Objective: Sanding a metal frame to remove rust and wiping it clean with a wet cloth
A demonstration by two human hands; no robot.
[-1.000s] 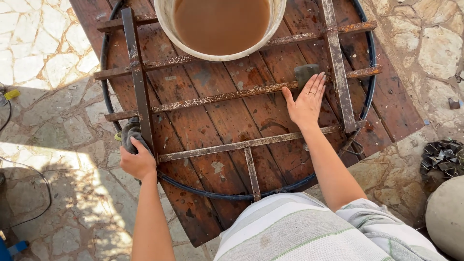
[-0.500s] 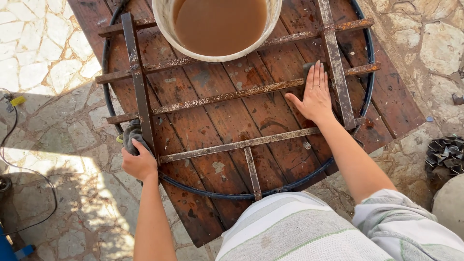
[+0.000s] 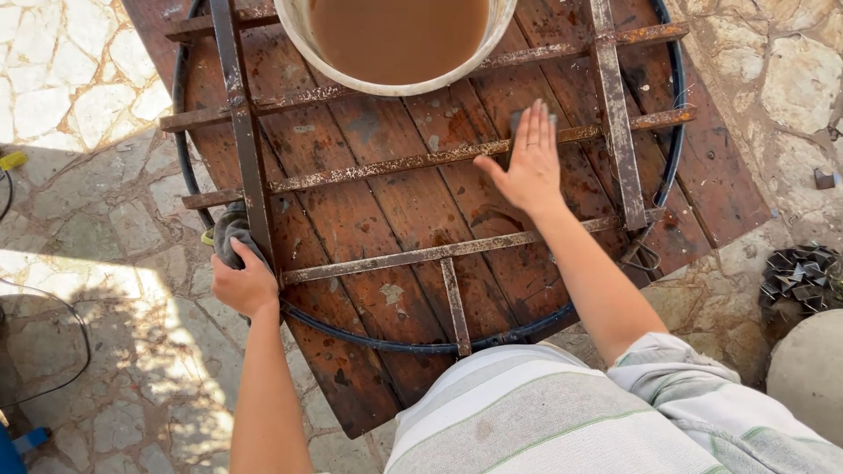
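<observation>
My right hand (image 3: 527, 167) lies flat, fingers stretched, pressing a small dark pad (image 3: 520, 118) onto a rusty crossbar (image 3: 395, 162) of the round metal grate (image 3: 615, 114). The grate rests flat on the wooden table (image 3: 729, 193), and that bar's long axis runs left to right, rising slightly to the right. My left hand (image 3: 244, 283) is curled around a grey rag (image 3: 226, 230) at the grate's left rim. A bucket of brown water (image 3: 395, 35) stands at the far edge
</observation>
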